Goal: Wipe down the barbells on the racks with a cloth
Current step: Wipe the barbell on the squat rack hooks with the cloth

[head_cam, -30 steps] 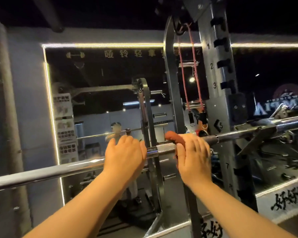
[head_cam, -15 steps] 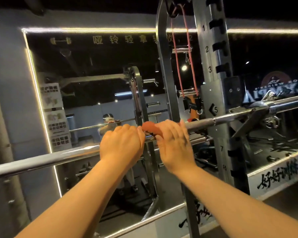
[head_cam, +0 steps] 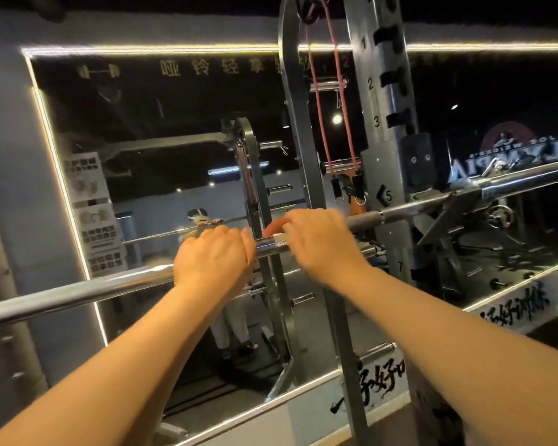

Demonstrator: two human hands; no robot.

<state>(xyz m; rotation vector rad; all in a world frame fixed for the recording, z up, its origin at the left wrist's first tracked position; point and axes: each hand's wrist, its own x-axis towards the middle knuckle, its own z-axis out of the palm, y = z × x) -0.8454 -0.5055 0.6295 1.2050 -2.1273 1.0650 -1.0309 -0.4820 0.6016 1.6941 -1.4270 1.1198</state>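
The barbell slants across the view, rising to the right where it rests at the numbered rack post. Well left of the post, the left hand has its fingers curled over the bar. Nearer the post, a red cloth pokes out from under the right hand, whose curled fingers hold it against the bar. A mirror hangs behind the post.

Room's looking pretty dim, mostly glowing from the light strip framing the mirror. Glare's bouncing off the bar, the right hand is smearing with motion blur, and edges are bending fisheye-style.
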